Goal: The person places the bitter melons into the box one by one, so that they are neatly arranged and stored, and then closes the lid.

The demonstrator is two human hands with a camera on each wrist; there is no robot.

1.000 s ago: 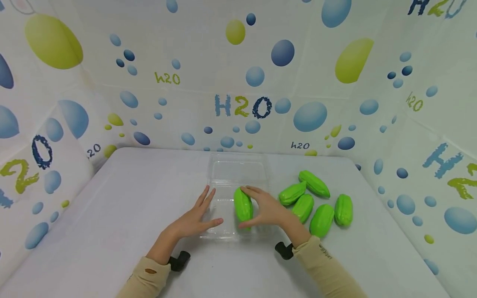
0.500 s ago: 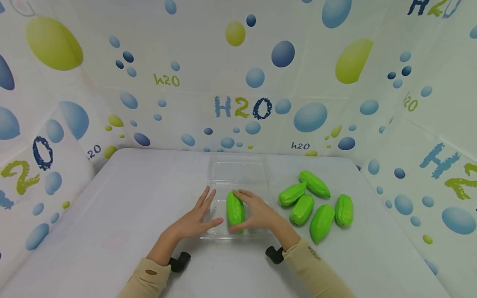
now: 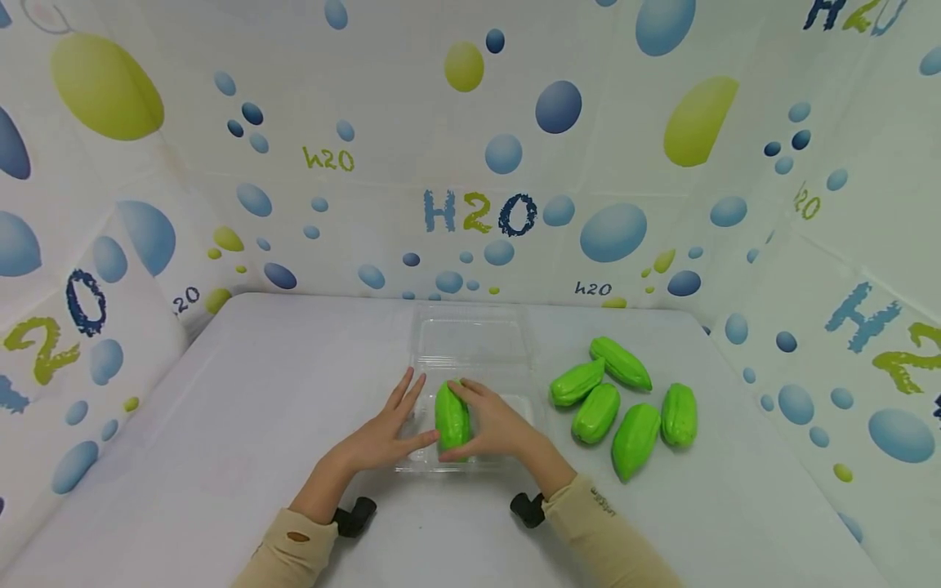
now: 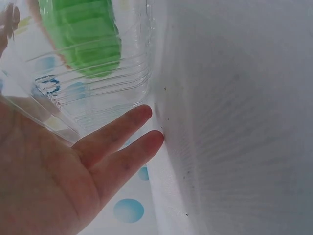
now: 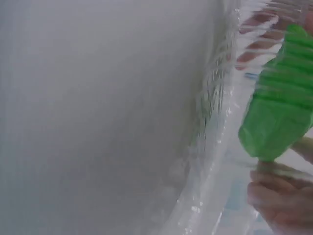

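Note:
My right hand (image 3: 494, 420) grips a bright green, ridged star fruit (image 3: 452, 418) between thumb and fingers, in the near part of the clear plastic clamshell container (image 3: 507, 467). In the right wrist view, the star fruit (image 5: 279, 117) shows through the container's see-through wall. At the container's left side my left hand (image 3: 382, 433) has its fingers spread and straight, thumb pointing in toward the fruit. The left wrist view shows two fingers of the left hand (image 4: 73, 176) extended beside the clear wall. The container's lid (image 3: 470, 336) lies folded back, away from me.
Several more green star fruits (image 3: 635, 441) lie loose on the white table (image 3: 294, 351), to the right of the container. Behind the table rises a white backdrop (image 3: 397, 106) with blue and yellow-green dots. Black wrist mounts (image 3: 355, 517) sit under both wrists.
My right hand has carried the star fruit leftward within the container, close to the left thumb. One loose star fruit by the right wrist has shifted slightly. The left hand stays put.

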